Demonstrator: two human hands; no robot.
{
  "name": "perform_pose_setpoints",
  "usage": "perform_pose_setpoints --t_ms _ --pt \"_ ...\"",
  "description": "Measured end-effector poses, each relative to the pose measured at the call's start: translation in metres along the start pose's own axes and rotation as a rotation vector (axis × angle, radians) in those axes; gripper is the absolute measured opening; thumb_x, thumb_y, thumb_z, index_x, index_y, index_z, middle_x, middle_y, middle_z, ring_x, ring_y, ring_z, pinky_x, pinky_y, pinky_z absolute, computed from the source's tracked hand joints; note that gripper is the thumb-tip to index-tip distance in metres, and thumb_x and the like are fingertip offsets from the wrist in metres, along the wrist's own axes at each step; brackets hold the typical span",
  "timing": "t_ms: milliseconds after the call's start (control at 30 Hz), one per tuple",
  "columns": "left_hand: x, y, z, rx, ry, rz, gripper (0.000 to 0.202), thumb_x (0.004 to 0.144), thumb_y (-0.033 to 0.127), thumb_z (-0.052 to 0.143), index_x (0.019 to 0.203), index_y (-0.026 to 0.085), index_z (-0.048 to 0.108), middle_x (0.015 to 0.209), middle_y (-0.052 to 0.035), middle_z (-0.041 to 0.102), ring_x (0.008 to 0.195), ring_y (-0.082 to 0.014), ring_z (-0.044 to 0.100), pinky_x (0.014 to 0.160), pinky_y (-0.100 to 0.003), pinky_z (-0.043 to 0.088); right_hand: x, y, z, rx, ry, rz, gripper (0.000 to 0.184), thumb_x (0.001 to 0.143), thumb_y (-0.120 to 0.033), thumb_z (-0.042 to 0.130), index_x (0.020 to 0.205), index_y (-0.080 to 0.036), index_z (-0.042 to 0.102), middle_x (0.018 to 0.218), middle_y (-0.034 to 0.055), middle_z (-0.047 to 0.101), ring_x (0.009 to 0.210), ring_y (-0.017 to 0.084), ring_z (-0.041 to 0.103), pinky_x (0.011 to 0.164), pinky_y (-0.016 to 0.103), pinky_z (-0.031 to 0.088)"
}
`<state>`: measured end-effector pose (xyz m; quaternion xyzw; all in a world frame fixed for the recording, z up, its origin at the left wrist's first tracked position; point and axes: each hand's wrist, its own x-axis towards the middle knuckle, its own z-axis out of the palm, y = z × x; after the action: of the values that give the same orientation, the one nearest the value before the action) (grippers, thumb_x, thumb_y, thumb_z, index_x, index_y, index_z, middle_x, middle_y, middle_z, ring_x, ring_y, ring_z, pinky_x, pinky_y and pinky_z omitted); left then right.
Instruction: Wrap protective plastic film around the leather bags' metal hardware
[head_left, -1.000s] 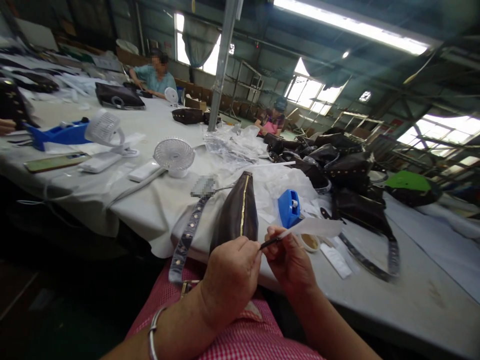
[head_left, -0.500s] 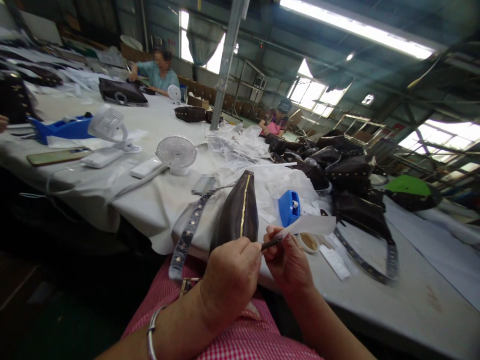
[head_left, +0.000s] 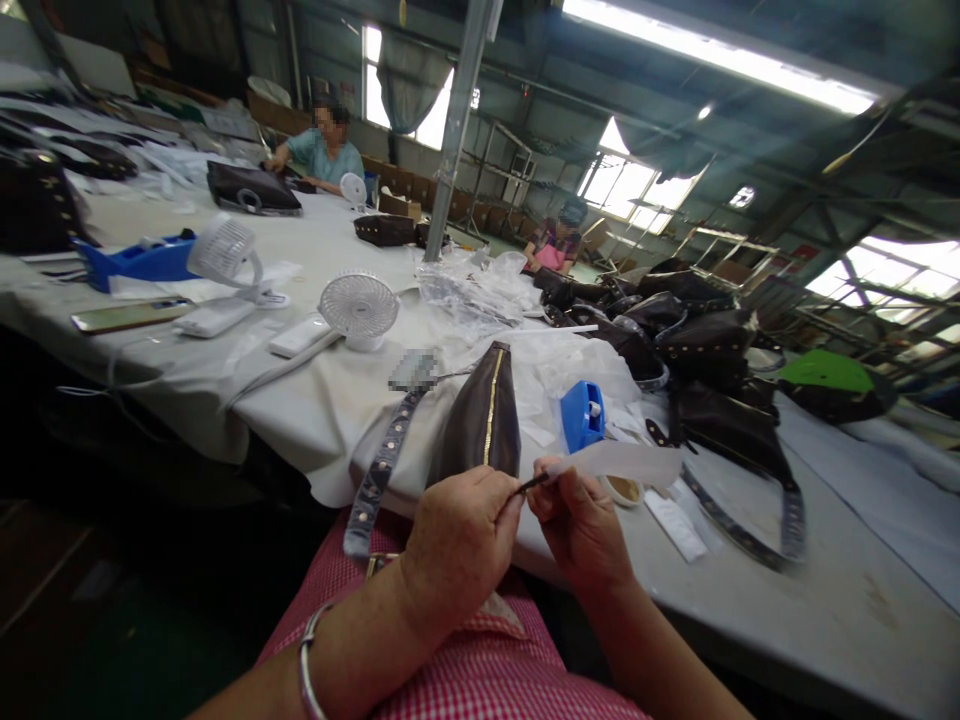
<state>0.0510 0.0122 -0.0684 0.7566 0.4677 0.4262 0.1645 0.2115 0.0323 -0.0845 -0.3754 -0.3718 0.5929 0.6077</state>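
Fingers closed, my left hand (head_left: 465, 525) grips one end of a narrow dark strip (head_left: 532, 484) in front of the dark brown handbag (head_left: 474, 410). The bag lies with its gold zipper facing up. At the strip's other end, my right hand (head_left: 583, 525) pinches a translucent white sheet (head_left: 626, 461), which sticks out to the right. Whether the strip joins the bag is hidden by my fingers. Left of the bag hangs a studded strap (head_left: 382, 460) in clear wrapping, with a buckle at its lower end over my lap.
A blue tape dispenser (head_left: 583, 415) and a small round tub (head_left: 624, 490) stand behind my right hand. Dark bags (head_left: 705, 345) are piled at right. Small white fans (head_left: 358, 305) and a phone (head_left: 129, 315) lie at left. Two people sit across the table.
My hands stay close together, with the strip still between them. The white sheet has shifted slightly right and down. The whole view has moved a little.
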Motion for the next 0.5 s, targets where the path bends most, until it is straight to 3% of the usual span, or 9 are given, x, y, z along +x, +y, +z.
perform_pose_setpoints --t_ms 233,367,500 --pt "0.004 0.001 -0.003 -0.073 -0.039 -0.03 0.017 0.093 0.017 0.055 0.084 0.019 0.07 0.079 -0.0043 0.071 0.076 -0.0189 0.067 0.072 -0.031 0.05 -0.003 0.004 -0.008 -0.369 -0.054 -0.124 0.043 0.084 -0.046 0.072 0.054 -0.018 0.061 0.053 -0.002 0.046 0.056 0.012 0.039 0.055 0.028 0.031" --pt "0.006 -0.003 -0.011 -0.191 -0.038 -0.06 0.015 0.087 0.013 0.059 0.094 0.019 0.07 0.082 -0.003 0.069 0.077 -0.0171 0.065 0.073 -0.029 0.051 -0.006 -0.002 -0.001 -0.502 -0.098 -0.102 0.028 0.083 -0.042 0.074 0.068 -0.019 0.074 0.056 -0.0021 0.051 0.056 0.012 0.042 0.055 0.027 0.033" --pt "-0.002 -0.013 -0.018 -0.347 -0.015 -0.187 0.035 0.083 0.014 0.059 0.117 0.017 0.062 0.083 -0.0014 0.061 0.066 -0.0129 0.059 0.061 -0.024 0.05 -0.005 -0.012 0.008 -0.561 -0.113 -0.092 0.02 0.082 -0.041 0.075 0.08 -0.022 0.082 0.059 -0.0008 0.062 0.057 0.014 0.049 0.057 0.028 0.039"
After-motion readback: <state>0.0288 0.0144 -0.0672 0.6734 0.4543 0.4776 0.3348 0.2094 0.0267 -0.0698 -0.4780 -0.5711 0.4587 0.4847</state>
